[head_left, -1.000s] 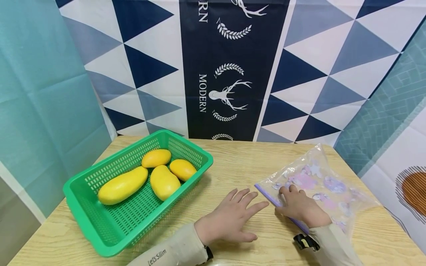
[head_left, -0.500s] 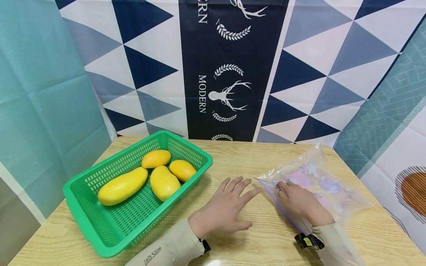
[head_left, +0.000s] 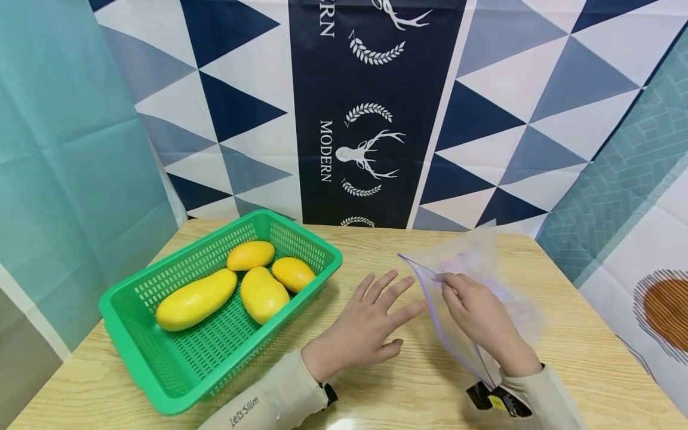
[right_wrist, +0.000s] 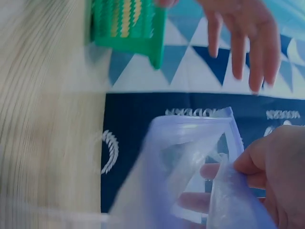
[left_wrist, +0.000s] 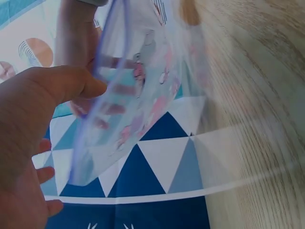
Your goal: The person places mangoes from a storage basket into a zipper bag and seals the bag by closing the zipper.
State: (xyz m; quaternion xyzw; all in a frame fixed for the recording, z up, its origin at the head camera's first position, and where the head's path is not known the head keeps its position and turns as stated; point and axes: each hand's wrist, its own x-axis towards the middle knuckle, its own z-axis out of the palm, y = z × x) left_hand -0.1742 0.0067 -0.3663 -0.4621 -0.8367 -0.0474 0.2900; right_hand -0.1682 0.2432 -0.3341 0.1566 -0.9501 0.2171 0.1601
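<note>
A clear plastic zip bag [head_left: 475,260] with pink and lilac prints and a purple zip edge is lifted at its mouth on the right side. My right hand [head_left: 489,319] pinches one side of that edge between thumb and fingers. In the right wrist view the mouth [right_wrist: 153,152] gapes, and fingers show through the clear film. My left hand [head_left: 365,325] hovers left of the bag, fingers spread, holding nothing. From the left wrist view, its thumb overlaps the purple edge.
On the left stands a green slotted basket [head_left: 134,367] holding several yellow mangoes [head_left: 196,300]. Both rest on a light wooden table [head_left: 371,251], backed by a patterned cloth [head_left: 252,113]. A teal cloth [head_left: 86,155] hangs at the left.
The bag lay flat under my right hand; now that hand pinches its edge and has raised it, drawing the bag left and its mouth apart. My left hand has shifted slightly left, fingers spread.
</note>
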